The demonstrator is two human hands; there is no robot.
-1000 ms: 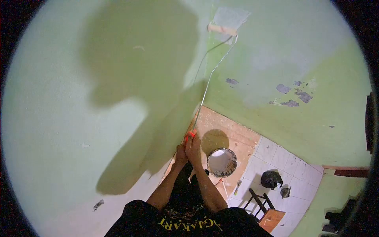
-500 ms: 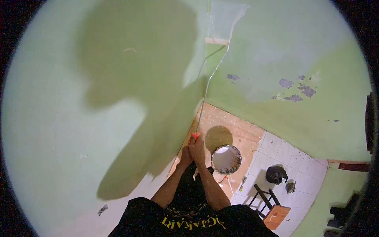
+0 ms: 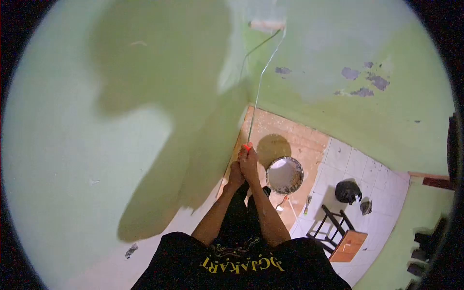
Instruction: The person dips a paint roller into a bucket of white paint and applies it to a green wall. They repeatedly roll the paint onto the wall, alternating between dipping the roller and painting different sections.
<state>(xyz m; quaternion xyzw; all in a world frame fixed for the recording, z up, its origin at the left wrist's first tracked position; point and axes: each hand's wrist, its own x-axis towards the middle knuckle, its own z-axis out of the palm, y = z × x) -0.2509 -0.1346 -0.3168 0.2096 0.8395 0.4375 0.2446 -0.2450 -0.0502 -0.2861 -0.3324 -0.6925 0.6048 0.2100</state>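
The roller (image 3: pixel 267 25) is run over the wall (image 3: pixel 314 53), its handle (image 3: pixel 248 146) gripped by left hand (image 3: pixel 236 173) and right hand (image 3: pixel 249 163); steady pushing is needed.

Matt green wall (image 3: pixel 314 116), peeling; glossy white tiles (image 3: pixel 350 169).

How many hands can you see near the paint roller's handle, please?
2. The right hand is closed around the handle of the paint roller, just below its red part; the left hand is close beside and below it. Neither is fully hidden.
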